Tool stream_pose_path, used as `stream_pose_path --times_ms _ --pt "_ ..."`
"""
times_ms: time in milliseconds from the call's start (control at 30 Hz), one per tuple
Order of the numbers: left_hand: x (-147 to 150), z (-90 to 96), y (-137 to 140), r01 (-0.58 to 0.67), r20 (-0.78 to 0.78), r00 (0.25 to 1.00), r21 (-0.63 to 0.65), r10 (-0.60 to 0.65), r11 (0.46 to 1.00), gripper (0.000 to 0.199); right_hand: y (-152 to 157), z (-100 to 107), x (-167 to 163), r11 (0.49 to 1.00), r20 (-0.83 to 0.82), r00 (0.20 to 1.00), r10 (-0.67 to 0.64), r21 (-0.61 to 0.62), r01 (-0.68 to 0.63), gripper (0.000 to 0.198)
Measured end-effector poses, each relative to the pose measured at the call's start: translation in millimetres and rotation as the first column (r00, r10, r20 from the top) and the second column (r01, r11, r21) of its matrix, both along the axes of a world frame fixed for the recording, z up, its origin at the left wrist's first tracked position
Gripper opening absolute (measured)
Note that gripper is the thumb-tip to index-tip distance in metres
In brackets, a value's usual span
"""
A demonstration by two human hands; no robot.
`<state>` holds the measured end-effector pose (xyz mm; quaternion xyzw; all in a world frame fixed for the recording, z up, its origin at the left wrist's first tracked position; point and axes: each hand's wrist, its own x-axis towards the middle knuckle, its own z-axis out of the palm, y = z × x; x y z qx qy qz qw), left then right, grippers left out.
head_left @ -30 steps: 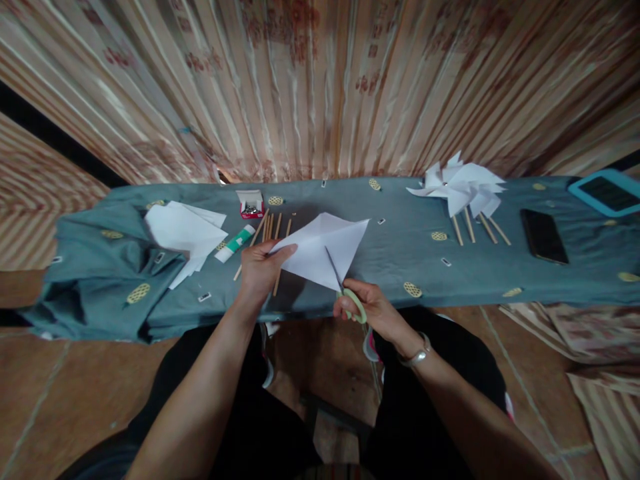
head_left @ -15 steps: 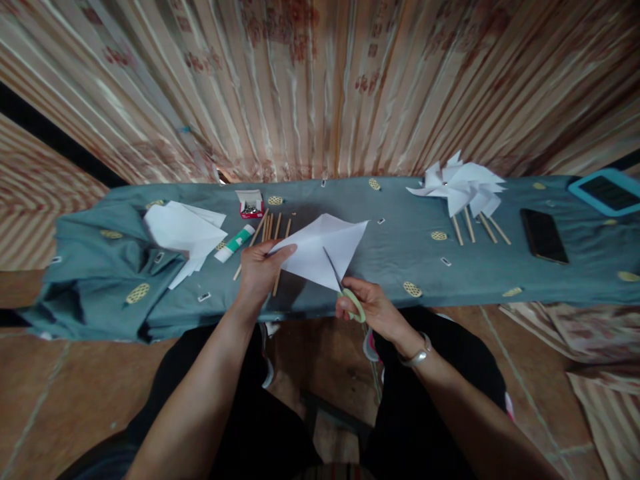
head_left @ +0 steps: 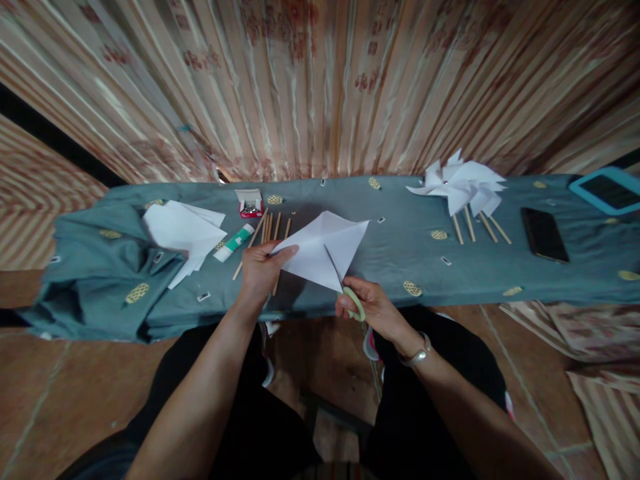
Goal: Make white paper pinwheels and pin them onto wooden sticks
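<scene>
Left hand (head_left: pixel 261 268): grip clamped on white sheet (head_left: pixel 320 250). Right hand (head_left: pixel 375 305): grip wrapped round scissors (head_left: pixel 358 307), near front edge of counter (head_left: pixel 395 250).

Black trousers (head_left: pixel 260 427), shoes (head_left: pixel 369 345) showing white and pink — and, round the right wrist (head_left: pixel 406 341), a silver bangle (head_left: pixel 419 357).

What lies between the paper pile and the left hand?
In the head view, the glue stick lies between the paper pile and the left hand, with a thin stick slanting close by the hand.
</scene>
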<state>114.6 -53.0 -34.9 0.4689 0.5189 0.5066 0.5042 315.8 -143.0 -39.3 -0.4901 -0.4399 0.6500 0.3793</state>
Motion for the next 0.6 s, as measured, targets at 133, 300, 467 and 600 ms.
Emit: stream_pose_path --times_ms 133,300,467,600 --pt "-0.6 -0.5 0.3 0.014 -0.013 1.0 -0.007 -0.014 1.0 0.029 0.2 0.9 -0.7 1.0 0.006 1.0 -0.006 -0.006 0.006 0.056" --pt "-1.4 -0.6 -0.4 0.013 -0.034 0.999 -0.007 -0.013 1.0 0.029 0.5 -0.2 -0.7 0.999 -0.001 1.0 -0.028 -0.024 0.028 0.055" --pt "-0.9 0.2 -0.8 0.01 -0.034 0.999 -0.021 -0.011 1.0 0.03 0.6 -0.8 -0.3 0.999 -0.017 0.999 -0.028 -0.023 0.027 0.054" --pt "-0.2 1.2 -1.2 0.014 -0.03 0.999 -0.021 -0.014 1.0 0.028 0.2 0.1 -0.6 1.0 -0.012 1.0 -0.023 -0.019 0.023 0.053"
